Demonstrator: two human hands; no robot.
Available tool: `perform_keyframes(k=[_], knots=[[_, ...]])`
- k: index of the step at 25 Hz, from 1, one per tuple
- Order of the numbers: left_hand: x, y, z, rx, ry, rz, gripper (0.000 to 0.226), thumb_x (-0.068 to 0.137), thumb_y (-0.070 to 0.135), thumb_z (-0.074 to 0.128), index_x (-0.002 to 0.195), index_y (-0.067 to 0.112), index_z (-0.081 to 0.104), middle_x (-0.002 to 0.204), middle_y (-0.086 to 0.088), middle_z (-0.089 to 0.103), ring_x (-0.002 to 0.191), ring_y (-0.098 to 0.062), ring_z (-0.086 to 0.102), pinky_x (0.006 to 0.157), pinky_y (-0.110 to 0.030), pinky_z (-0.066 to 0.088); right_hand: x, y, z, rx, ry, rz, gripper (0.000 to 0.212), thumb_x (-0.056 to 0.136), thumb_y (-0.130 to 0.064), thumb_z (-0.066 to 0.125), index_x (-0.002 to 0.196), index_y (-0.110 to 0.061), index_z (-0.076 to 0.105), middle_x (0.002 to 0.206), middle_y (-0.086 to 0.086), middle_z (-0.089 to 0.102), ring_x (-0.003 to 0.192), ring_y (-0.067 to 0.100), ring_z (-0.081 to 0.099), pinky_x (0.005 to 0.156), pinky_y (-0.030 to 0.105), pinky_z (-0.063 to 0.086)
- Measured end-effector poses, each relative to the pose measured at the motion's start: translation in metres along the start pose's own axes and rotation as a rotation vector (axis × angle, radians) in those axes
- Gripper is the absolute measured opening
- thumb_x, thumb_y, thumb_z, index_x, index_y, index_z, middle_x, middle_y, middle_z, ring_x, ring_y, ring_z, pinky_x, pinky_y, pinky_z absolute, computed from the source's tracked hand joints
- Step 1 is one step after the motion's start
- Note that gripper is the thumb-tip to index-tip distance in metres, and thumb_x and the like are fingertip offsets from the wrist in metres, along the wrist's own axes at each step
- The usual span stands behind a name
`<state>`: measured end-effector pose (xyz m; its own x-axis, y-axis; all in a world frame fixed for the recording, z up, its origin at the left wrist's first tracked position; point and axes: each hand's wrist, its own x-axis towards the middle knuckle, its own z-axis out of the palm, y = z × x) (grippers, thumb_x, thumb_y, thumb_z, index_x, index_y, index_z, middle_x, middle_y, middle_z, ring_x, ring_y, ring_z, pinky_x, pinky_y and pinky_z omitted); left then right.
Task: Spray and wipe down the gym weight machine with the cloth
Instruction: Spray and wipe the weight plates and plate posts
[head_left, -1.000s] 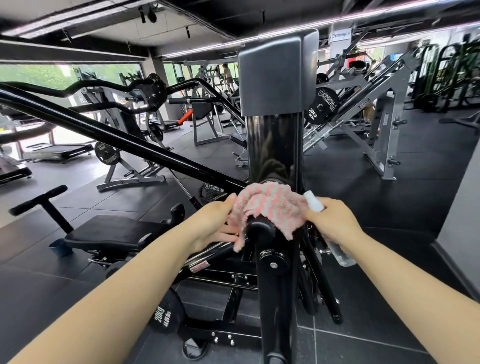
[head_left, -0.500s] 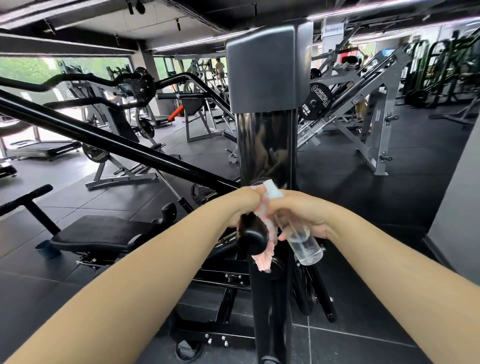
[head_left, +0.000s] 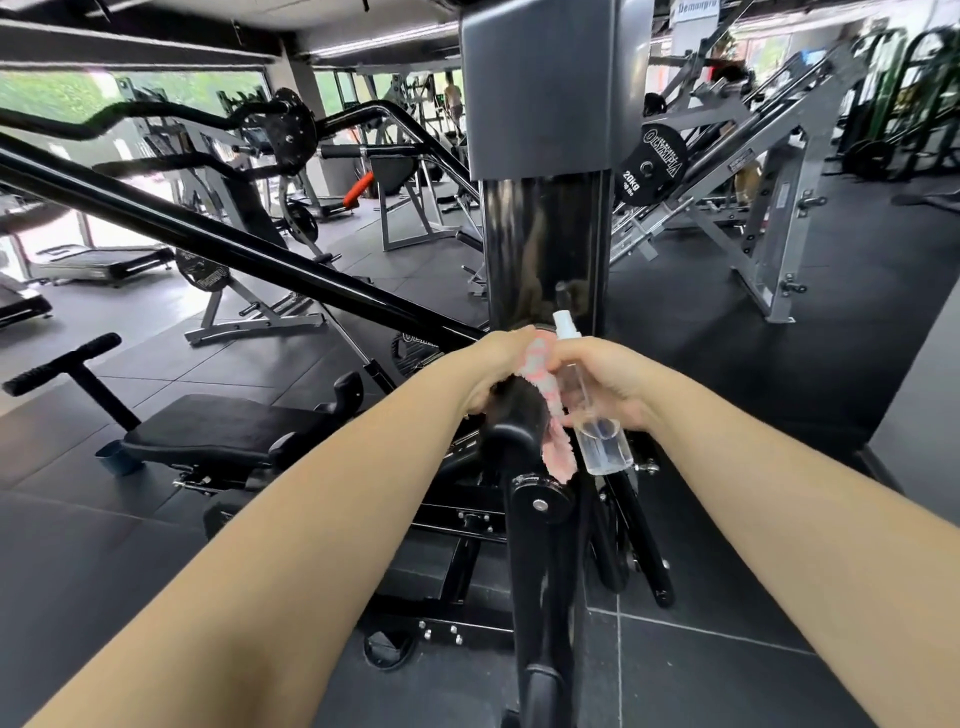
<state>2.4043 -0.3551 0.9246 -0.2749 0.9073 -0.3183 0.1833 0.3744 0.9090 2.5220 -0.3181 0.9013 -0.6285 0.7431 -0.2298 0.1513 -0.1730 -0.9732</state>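
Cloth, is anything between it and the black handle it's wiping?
Nothing visible. The cloth lies directly against the handle, held there by the left hand. The right hand holds the spray bottle beside it, not between.

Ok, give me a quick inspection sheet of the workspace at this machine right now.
Surface: black upright column, glossy, reflective; grey pad above.
Job's things: pink cloth draped over the black handle; clear spray bottle, nozzle up.
Clutter: nothing seen.
Hands: left hand grips the cloth at the handle; right hand holds the bottle.
Cables: nothing seen.
Surroundings: black bench, 20kg plate, other machines, dark floor.
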Motion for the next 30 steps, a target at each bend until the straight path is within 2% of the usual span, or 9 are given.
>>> perform_keyframes(k=[3,6,10,16,19,22,24,27,30], knots=[[-0.01,-0.019,-0.008,-0.076,-0.01,-0.044,0.032,0.099,0.038,0.041,0.088,0.016,0.061,0.081,-0.008,0.063,0.067,-0.02,0.059,0.064,-0.027,0.05,-0.023,0.002,0.01,-0.079,0.003,0.007,0.034,0.062,-0.017,0.062,0.096,-0.015,0.062,0.085,0.009,0.056,0.076,0.024,0.054,0.081,0.046,0.054],[-0.028,-0.038,-0.017,-0.19,-0.116,-0.078,0.04,0.097,0.044,0.042,0.096,0.01,0.061,0.09,-0.009,0.065,0.079,-0.022,0.063,0.077,-0.035,0.053,-0.049,0.004,0.024,-0.108,-0.019,-0.005,0.02,0.068,-0.014,0.059,0.087,-0.016,0.058,0.072,0.005,0.052,0.062,0.019,0.047,0.057,0.03,0.049],[-0.072,-0.055,-0.021,-0.326,-0.187,-0.055,0.045,0.098,0.044,0.039,0.075,0.009,0.055,0.06,-0.005,0.05,0.041,-0.013,0.045,0.042,-0.018,0.041,-0.073,0.017,0.035,-0.133,-0.073,-0.057,0.024,0.077,-0.012,0.056,0.1,-0.011,0.06,0.084,0.013,0.062,0.072,0.026,0.056,0.059,0.031,0.047],[-0.077,-0.103,0.021,-0.172,0.253,0.511,0.01,0.101,0.023,0.035,0.1,0.013,0.035,0.09,0.008,0.05,0.082,-0.01,0.053,0.065,-0.011,0.041,-0.068,0.029,0.026,0.269,-0.106,0.069,0.025,0.076,-0.013,0.056,0.101,-0.014,0.059,0.083,0.006,0.061,0.07,0.021,0.06,0.067,0.032,0.048],[-0.071,-0.11,-0.008,0.212,0.16,0.669,0.019,0.096,0.017,0.046,0.106,0.016,0.03,0.094,0.015,0.047,0.085,0.001,0.052,0.066,-0.004,0.041,-0.052,0.023,0.024,0.322,-0.07,0.101,0.029,0.079,-0.015,0.055,0.105,-0.015,0.069,0.087,0.006,0.059,0.073,0.02,0.057,0.072,0.031,0.048],[-0.069,-0.108,-0.037,0.454,0.101,0.652,0.023,0.092,0.016,0.057,0.103,0.017,0.037,0.087,0.016,0.053,0.077,0.005,0.053,0.064,-0.01,0.043,-0.049,0.019,0.026,0.303,-0.056,0.08,0.027,0.081,-0.015,0.053,0.092,-0.022,0.077,0.092,0.004,0.06,0.078,0.018,0.055,0.067,0.029,0.048],[-0.076,-0.108,-0.041,0.491,0.121,0.637,0.019,0.092,0.01,0.056,0.103,0.017,0.042,0.088,0.013,0.055,0.078,0.004,0.053,0.066,-0.015,0.043,-0.048,0.02,0.025,0.33,-0.061,0.076,0.027,0.082,-0.014,0.054,0.092,-0.022,0.078,0.104,0.007,0.06,0.092,0.022,0.057,0.084,0.035,0.049],[-0.088,-0.099,-0.037,0.245,0.042,0.446,0.017,0.094,0.01,0.05,0.11,0.011,0.054,0.1,0.001,0.066,0.091,-0.01,0.064,0.082,-0.023,0.052,-0.043,0.022,0.022,0.335,-0.059,0.088,0.026,0.082,-0.014,0.056,0.096,-0.019,0.077,0.109,0.011,0.059,0.1,0.027,0.055,0.102,0.042,0.04],[-0.088,-0.069,-0.027,0.064,-0.018,0.263,0.022,0.093,0.008,0.041,0.097,0.005,0.063,0.098,-0.015,0.069,0.092,-0.029,0.067,0.084,-0.04,0.052,-0.038,0.017,0.019,0.295,-0.031,0.094,0.033,0.077,-0.014,0.058,0.106,-0.012,0.073,0.1,0.012,0.059,0.09,0.026,0.057,0.09,0.037,0.046]])
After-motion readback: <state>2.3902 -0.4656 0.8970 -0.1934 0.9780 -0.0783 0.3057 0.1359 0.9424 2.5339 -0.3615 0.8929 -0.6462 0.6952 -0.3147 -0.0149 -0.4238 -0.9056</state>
